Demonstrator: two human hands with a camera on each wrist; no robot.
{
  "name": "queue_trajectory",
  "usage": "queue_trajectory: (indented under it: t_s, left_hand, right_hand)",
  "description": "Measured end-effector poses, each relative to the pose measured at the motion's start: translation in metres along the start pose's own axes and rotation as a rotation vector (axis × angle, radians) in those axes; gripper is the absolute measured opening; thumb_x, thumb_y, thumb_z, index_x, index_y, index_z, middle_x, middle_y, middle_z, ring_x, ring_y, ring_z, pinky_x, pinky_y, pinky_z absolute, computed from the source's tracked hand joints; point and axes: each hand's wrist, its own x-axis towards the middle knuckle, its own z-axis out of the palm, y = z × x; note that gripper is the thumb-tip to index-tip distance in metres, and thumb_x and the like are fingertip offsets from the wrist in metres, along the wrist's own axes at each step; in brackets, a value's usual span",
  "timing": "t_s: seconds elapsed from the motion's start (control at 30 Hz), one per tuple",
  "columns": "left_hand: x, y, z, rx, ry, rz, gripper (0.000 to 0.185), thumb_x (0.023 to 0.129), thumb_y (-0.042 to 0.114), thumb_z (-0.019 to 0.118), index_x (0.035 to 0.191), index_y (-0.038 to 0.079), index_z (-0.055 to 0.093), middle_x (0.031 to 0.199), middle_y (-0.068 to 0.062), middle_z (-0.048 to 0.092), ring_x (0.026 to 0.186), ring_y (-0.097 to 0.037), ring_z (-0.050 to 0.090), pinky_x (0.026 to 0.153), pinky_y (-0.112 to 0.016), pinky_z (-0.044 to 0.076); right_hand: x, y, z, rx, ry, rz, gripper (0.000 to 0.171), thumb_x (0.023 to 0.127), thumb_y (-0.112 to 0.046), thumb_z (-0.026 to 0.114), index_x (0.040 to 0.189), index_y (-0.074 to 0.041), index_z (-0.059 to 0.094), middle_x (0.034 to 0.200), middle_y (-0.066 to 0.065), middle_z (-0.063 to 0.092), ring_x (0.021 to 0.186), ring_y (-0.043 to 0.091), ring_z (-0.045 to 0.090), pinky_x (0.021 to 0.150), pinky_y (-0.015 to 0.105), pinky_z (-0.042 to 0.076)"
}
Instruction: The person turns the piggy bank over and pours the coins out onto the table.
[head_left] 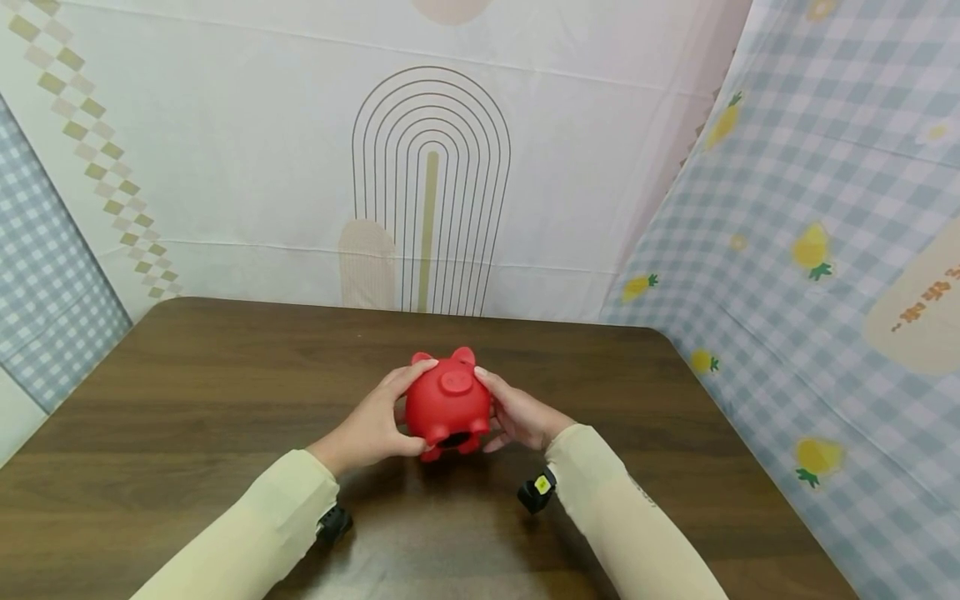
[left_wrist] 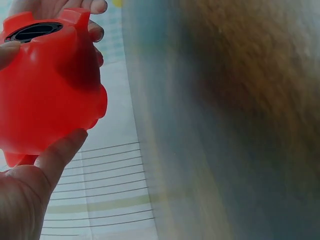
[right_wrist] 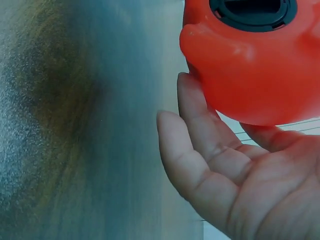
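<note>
While both hands' fingers clasp it, glossy red piggy bank [head_left: 448,405], snout up, black round plug underneath.

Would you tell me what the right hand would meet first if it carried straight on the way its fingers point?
Most likely the red piggy bank: the right hand already cups its side.

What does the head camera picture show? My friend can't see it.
Two hands, the left hand and the right hand, hold a red piggy bank between them above a dark wooden table, with patterned cloths hanging behind.
</note>
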Motion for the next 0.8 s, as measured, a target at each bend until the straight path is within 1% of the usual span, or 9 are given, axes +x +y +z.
queue_trajectory:
  t_s: [0.17,0.27,0.37,0.47,0.57,0.67,0.73,0.8]
  left_hand:
    - [-0.001,0.000,0.001,-0.017,0.032,0.003,0.088,0.070,0.010,0.078,0.146,0.023,0.036,0.139,-0.011,0.039,0.124,-0.034,0.046,0.091,-0.046,0.052]
    - [-0.001,0.000,0.000,-0.046,0.047,0.007,0.088,0.071,0.010,0.079,0.146,0.021,0.036,0.138,-0.012,0.040,0.125,-0.036,0.047,0.094,-0.048,0.050]
    - [0.000,0.000,0.000,-0.101,0.049,0.010,0.088,0.072,0.009,0.080,0.147,0.020,0.035,0.143,-0.014,0.037,0.126,-0.037,0.047,0.094,-0.046,0.050]
    - [0.000,-0.001,0.000,-0.172,0.044,0.009,0.089,0.073,0.005,0.079,0.148,0.019,0.034,0.145,-0.014,0.036,0.125,-0.037,0.048,0.090,-0.042,0.053]
    - [0.000,-0.001,-0.001,-0.230,0.036,0.006,0.089,0.073,0.002,0.078,0.148,0.021,0.033,0.141,-0.015,0.040,0.121,-0.037,0.049,0.087,-0.040,0.055]
    - [-0.001,0.000,-0.001,-0.259,0.039,-0.007,0.090,0.072,0.000,0.078,0.147,0.023,0.034,0.138,-0.014,0.044,0.119,-0.035,0.050,0.085,-0.040,0.055]
    - [-0.001,0.000,-0.001,-0.262,0.044,-0.012,0.089,0.072,0.000,0.077,0.146,0.023,0.034,0.138,-0.013,0.044,0.118,-0.035,0.050,0.085,-0.040,0.055]
    - [-0.001,0.001,-0.002,-0.258,0.053,-0.020,0.089,0.072,0.001,0.077,0.146,0.024,0.034,0.138,-0.013,0.044,0.118,-0.035,0.050,0.085,-0.040,0.055]
  right_hand:
    - [-0.002,-0.001,-0.001,-0.008,0.001,-0.013,0.078,0.095,-0.064,0.028,0.142,-0.003,0.042,0.123,0.018,0.060,0.110,0.029,0.061,0.087,0.053,0.050]
    - [-0.004,-0.002,-0.001,-0.008,0.016,-0.032,0.080,0.095,-0.065,0.028,0.142,-0.003,0.041,0.127,0.018,0.057,0.115,0.031,0.058,0.087,0.053,0.051]
    - [-0.005,-0.002,0.001,-0.002,0.036,-0.055,0.080,0.094,-0.066,0.030,0.142,-0.003,0.041,0.130,0.017,0.055,0.115,0.030,0.057,0.086,0.051,0.051]
    - [-0.006,-0.003,0.004,0.002,0.064,-0.073,0.078,0.094,-0.066,0.031,0.140,-0.004,0.045,0.129,0.015,0.056,0.109,0.027,0.060,0.084,0.049,0.053]
    - [-0.007,-0.003,0.007,-0.002,0.110,-0.097,0.076,0.094,-0.066,0.032,0.136,-0.005,0.050,0.121,0.011,0.060,0.098,0.022,0.063,0.081,0.045,0.054]
    - [-0.007,-0.004,0.011,-0.011,0.186,-0.140,0.072,0.095,-0.064,0.035,0.131,-0.004,0.053,0.110,0.008,0.064,0.088,0.017,0.064,0.078,0.041,0.056]
    - [-0.006,-0.005,0.013,-0.013,0.252,-0.176,0.066,0.096,-0.060,0.037,0.129,-0.004,0.053,0.107,0.008,0.064,0.086,0.015,0.063,0.077,0.039,0.055]
    - [-0.005,-0.007,0.016,-0.008,0.321,-0.213,0.060,0.098,-0.054,0.039,0.129,-0.005,0.053,0.109,0.009,0.063,0.087,0.016,0.063,0.078,0.039,0.055]
